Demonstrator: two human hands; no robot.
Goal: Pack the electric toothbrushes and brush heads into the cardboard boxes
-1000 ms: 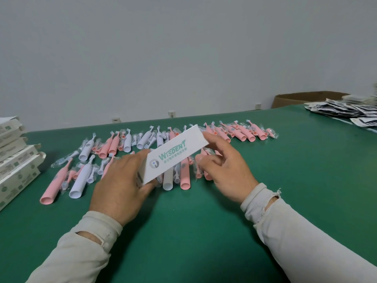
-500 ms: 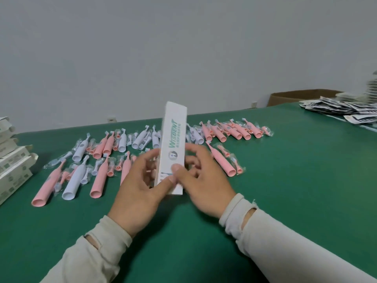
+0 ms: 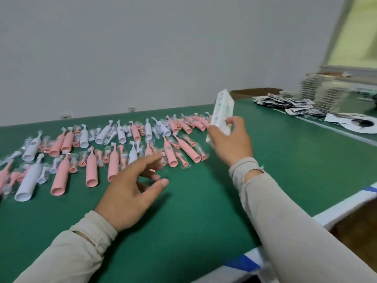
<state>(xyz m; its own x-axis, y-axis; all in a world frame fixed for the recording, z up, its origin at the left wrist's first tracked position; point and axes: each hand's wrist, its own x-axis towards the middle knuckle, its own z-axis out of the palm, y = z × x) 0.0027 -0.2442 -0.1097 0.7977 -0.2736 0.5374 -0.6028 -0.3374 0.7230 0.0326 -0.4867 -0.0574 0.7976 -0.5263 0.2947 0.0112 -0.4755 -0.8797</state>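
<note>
My right hand (image 3: 231, 139) grips a slim white cardboard box (image 3: 221, 108) by its lower end and holds it upright above the green table (image 3: 204, 201), to the right of the toothbrushes. My left hand (image 3: 132, 187) hovers just over the table with fingers loosely spread and holds nothing. Several pink toothbrushes (image 3: 92, 169) and white toothbrushes (image 3: 27, 183) lie in two rough rows across the table. Small bagged brush heads (image 3: 184, 160) are scattered among them.
A pile of printed leaflets (image 3: 289, 103) and stacked packs (image 3: 324, 90) sit at the far right. A brown carton (image 3: 255, 92) stands behind the table edge. The table's white front edge with blue tape (image 3: 244, 262) runs diagonally at lower right.
My left hand has let go of the white box and dropped toward the table. My right hand has carried the box up and to the right. The view has swung right.
</note>
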